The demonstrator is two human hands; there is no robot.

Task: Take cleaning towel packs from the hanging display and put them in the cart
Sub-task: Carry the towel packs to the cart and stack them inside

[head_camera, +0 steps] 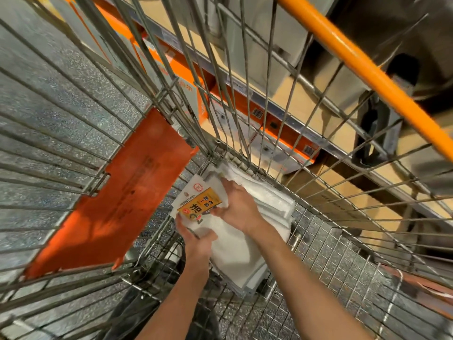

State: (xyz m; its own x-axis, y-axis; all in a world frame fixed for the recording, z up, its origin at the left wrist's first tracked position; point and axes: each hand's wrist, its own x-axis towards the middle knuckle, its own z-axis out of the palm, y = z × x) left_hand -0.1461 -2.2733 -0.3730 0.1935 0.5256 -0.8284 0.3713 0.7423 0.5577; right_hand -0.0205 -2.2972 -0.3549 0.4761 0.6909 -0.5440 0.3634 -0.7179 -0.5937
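Observation:
A white cleaning towel pack [235, 251] with a yellow label card lies on the wire floor of the cart [338, 261], in its far corner. Under it and to the right sits a stack of more white towel packs [274, 204]. My left hand [196, 239] grips the near left edge of the top pack, fingers curled round it. My right hand [237, 204] holds the pack's far end beside the yellow label, thumb pinching the card. Both arms reach down into the cart.
Wire walls rise on all sides of the cart, with an orange handle bar [367, 69] at the upper right. An orange plastic flap [122, 192] hangs on the left wall. Boxed goods on a low shelf [282, 119] stand beyond the cart.

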